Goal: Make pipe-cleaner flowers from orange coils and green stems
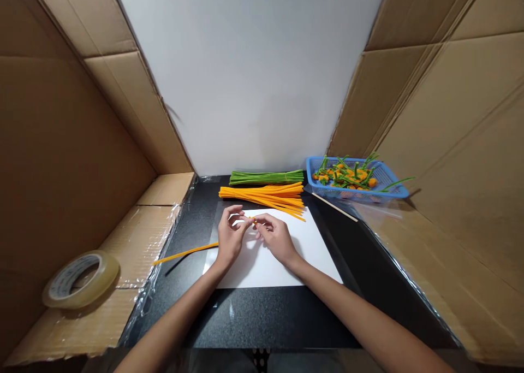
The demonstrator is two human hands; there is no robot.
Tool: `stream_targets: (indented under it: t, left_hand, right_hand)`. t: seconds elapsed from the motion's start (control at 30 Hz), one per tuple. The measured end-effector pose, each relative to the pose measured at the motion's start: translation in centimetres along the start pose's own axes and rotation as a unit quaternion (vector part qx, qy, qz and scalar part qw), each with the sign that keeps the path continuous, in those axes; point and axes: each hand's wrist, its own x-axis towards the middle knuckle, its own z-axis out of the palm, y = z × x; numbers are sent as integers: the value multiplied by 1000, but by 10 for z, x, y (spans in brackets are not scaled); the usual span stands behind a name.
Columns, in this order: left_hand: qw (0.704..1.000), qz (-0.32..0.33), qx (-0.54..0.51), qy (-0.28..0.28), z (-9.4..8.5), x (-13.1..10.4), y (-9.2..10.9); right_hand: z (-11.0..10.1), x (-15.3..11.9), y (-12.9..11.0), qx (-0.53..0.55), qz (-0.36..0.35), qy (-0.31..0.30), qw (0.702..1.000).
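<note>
An orange pipe cleaner [186, 252] runs out to the left from under my left hand [231, 235]. Its other end shows as a small orange bit between my fingertips, above a white sheet of paper [262, 269]. Thumb and fingers of my left hand are closed on it. My right hand [277, 236] pinches the same end from the right, fingertips almost touching those of the left. Part of the pipe cleaner is hidden behind the left hand. Just beyond the hands lies a bundle of orange pipe cleaners [262, 193], with a bundle of green pipe cleaners [266, 177] behind it.
A blue basket [311, 179] at the back right holds several orange and green pipe-cleaner pieces. Near it lies a thin wooden stick [334, 207]. A roll of clear tape [104, 277] rests on cardboard at left. Cardboard walls [450, 143] flank the black table [278, 318].
</note>
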Motion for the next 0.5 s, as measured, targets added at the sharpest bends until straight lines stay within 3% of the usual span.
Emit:
stream_targets:
  t: [0.2,0.5]
  left_hand:
    - [997,-17,68,-39,-1,0,7]
    - [995,-35,61,-65,-2,1,7]
  right_hand:
    - [-2,1,-4,47,4,8,999]
    - [-4,3,-3,73,17,29,997]
